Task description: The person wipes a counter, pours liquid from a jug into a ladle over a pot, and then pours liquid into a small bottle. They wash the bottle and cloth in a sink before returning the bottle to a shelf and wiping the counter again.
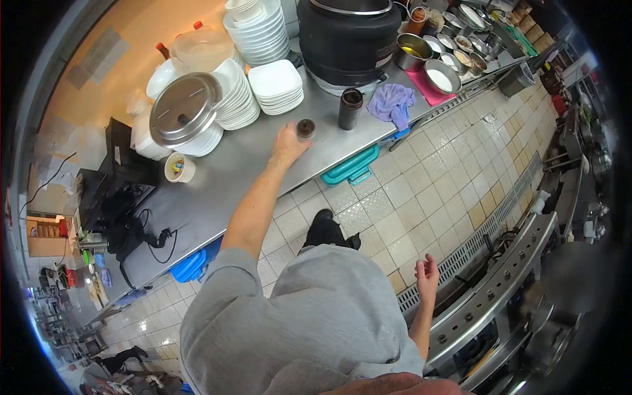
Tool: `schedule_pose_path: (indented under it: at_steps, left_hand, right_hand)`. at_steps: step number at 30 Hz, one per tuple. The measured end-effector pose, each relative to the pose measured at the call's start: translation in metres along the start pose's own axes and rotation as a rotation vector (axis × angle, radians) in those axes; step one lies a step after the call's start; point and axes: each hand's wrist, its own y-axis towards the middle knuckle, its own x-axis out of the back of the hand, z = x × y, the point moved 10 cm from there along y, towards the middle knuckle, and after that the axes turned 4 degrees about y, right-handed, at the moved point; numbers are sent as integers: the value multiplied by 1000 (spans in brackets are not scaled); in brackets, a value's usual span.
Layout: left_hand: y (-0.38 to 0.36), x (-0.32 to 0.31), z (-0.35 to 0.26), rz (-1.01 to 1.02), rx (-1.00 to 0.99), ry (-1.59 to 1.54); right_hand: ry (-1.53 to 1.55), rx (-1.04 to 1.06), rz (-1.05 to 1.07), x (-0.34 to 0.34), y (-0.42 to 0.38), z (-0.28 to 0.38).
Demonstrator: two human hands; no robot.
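Note:
My left hand (289,145) is closed round a small round jar with a dark brown top (305,128), at the steel counter (263,148). To its right on the counter stands a dark cylindrical container (350,109), apart from the hand. A crumpled purple cloth (392,104) lies beyond that container. Behind my left hand is a stack of white square plates (275,84). My right hand (426,270) hangs over the floor at my right side, its fingers partly curled but apart, with nothing in it.
A large black pot (349,43) stands at the counter's back. More white dishes, a lidded pot (185,108) and a white cup (180,168) are to the left. Metal bowls (442,76) stand farther right. A stove rail (500,289) runs along my right side.

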Motion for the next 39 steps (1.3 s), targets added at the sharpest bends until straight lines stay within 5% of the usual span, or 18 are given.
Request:
schedule_pose_path:
  at_steps: [6, 13, 18, 21, 39]
  left_hand:
    - [24, -22, -1, 156, 77, 97]
    - [36, -14, -9, 152, -15, -6]
    - [32, 78, -118, -39, -444, -449]
    - [39, 82, -157, -18, -554, -404]
    - [67, 28, -164, 148, -581, -246]
  right_hand:
    - [-154, 60, 50, -17, 18, 33]
    - [-298, -100, 162, -53, 5, 23]
    - [-322, -113, 123, -65, 19, 46]
    - [-316, -68, 155, -81, 33, 61]
    - [-382, -124, 80, -100, 11, 64]
